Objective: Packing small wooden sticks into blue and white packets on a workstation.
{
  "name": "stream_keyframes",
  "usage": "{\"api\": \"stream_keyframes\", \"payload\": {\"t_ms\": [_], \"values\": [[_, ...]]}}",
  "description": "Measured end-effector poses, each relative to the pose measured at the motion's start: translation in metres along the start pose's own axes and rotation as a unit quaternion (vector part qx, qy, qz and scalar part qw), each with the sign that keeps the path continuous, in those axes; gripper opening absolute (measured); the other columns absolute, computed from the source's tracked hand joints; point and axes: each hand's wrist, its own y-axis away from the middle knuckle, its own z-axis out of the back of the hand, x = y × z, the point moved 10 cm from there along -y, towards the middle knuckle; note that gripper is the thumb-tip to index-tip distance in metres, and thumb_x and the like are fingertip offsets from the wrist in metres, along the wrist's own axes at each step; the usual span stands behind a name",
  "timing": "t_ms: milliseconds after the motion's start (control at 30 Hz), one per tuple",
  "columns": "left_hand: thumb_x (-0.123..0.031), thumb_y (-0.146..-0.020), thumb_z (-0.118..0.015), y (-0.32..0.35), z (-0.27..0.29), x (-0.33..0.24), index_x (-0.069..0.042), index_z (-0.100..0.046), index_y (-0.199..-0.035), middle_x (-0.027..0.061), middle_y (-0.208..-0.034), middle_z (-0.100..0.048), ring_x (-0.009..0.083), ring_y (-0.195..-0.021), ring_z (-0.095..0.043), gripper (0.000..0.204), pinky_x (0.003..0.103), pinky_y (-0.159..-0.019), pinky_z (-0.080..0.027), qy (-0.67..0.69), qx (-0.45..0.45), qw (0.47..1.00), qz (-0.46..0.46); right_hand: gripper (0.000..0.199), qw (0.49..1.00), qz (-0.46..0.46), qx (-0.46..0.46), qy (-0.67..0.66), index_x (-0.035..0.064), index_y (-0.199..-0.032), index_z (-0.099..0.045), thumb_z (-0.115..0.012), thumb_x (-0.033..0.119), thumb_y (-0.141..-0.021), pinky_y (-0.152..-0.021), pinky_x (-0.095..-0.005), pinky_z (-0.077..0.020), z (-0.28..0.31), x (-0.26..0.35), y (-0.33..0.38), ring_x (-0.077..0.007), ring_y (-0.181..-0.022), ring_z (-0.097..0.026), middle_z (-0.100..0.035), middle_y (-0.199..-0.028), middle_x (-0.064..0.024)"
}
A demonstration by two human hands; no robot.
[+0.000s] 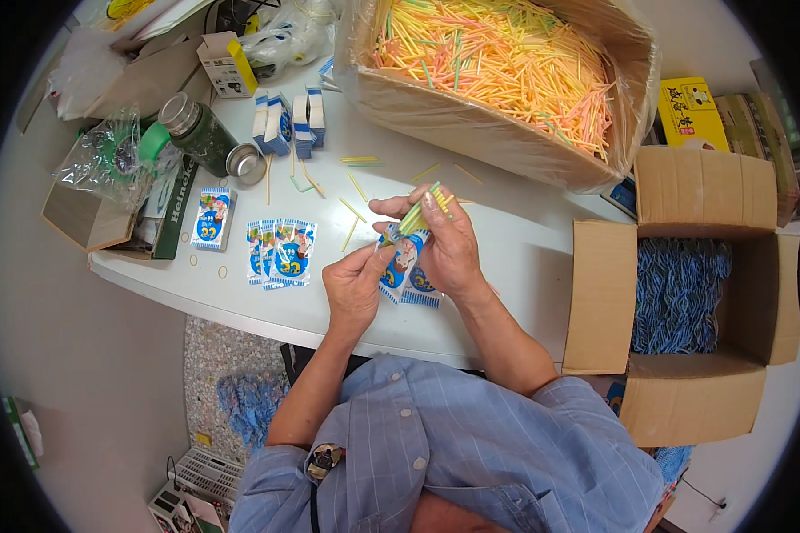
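Pinched in my left hand (354, 286) is the edge of a blue-and-white printed packet (402, 258), held upright in front of me. My right hand (452, 249) grips a small bunch of thin yellow and green sticks (425, 206) at the packet's upper end; whether the sticks' lower ends are inside the packet I cannot tell. Beneath my hands another printed packet (422, 286) shows in part. Left of them, several flat packets (292, 251) overlap on the white table (329, 315). Loose sticks (357, 186) lie scattered just beyond my hands.
A large plastic-lined carton (480, 124) full of pink, yellow and green sticks stands at the back. On the right, an open carton (600, 298) holds blue bundles (682, 293). A packet stack (212, 218), dark green flask (200, 138) and banded blue-white bundles (273, 123) occupy the left.
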Motion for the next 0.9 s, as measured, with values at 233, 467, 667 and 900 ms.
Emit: {"api": "stream_keyframes", "payload": {"t_ms": [233, 467, 667, 900], "values": [[-0.015, -0.094, -0.071, 0.0, 0.0, 0.003, 0.005, -0.072, -0.11, 0.0037, -0.086, -0.073, 0.0053, -0.076, -0.06, 0.026, 0.02, -0.069, -0.049, 0.012, 0.003, 1.0, 0.013, 0.024, 0.998, 0.057, 0.022, -0.005, 0.0054, -0.111, -0.051, -0.042, 0.027, -0.107, -0.104, -0.0492, -0.0478, -0.005, 0.006, 0.0, -0.0329, -0.121, -0.06, -0.066, -0.115, -0.0231], [-0.011, -0.093, -0.072, -0.001, -0.001, 0.005, 0.005, -0.072, -0.111, 0.0046, -0.088, -0.073, 0.0058, -0.077, -0.061, 0.025, 0.021, -0.07, -0.05, 0.011, -0.001, 1.0, 0.015, 0.024, 0.996, 0.012, 0.042, 0.073, 0.0005, -0.117, -0.051, -0.047, 0.021, -0.106, -0.102, -0.0407, -0.0477, -0.003, -0.008, 0.001, -0.0229, -0.11, -0.062, -0.065, -0.121, -0.0206], [-0.003, -0.088, -0.074, -0.002, -0.018, -0.006, 0.006, -0.069, -0.116, 0.0056, -0.095, -0.074, 0.0079, -0.083, -0.066, 0.03, 0.022, -0.077, -0.052, 0.063, 0.021, 0.997, 0.027, 0.034, 1.0, -0.021, 0.023, 0.001, 0.0027, -0.118, -0.055, -0.039, 0.031, -0.107, -0.106, -0.0454, -0.0447, 0.005, -0.014, -0.002, -0.029, -0.12, -0.059, -0.064, -0.121, -0.0196], [-0.002, -0.086, -0.075, -0.009, -0.015, -0.001, 0.007, -0.067, -0.118, 0.0081, -0.099, -0.073, 0.0092, -0.086, -0.067, 0.034, 0.023, -0.08, -0.053, 0.082, 0.008, 0.996, 0.022, 0.035, 0.999, 0.0, -0.005, -0.051, -0.0004, -0.115, -0.056, -0.038, 0.029, -0.108, -0.101, -0.0402, -0.0473, 0.007, -0.014, -0.013, -0.0238, -0.11, -0.061, -0.066, -0.113, -0.0162]]}}
